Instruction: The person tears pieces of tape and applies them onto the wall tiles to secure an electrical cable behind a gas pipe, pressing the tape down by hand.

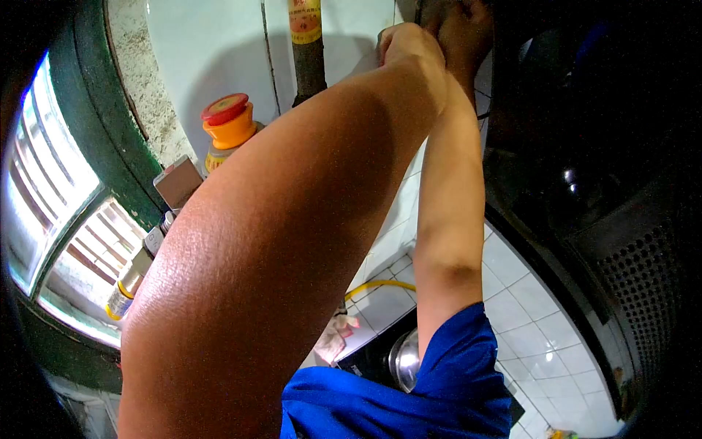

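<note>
Both arms stretch up to the top of the head view, where the hands come close together. My left hand is bent and closed near the white tiled wall, its fingertips mostly hidden. Just right of it, my right hand is in deep shadow beside a large black appliance, its fingers curled. What either hand holds, if anything, is too dark to make out. Left of the hands stands a dark bottle with a yellow and red label. A jar with an orange neck and red lid is farther left.
A green-framed window with bars is at left, with small containers along its sill. Below the arms are a yellow hose, a shiny metal pot and a black panel. White tiles cover the lower right.
</note>
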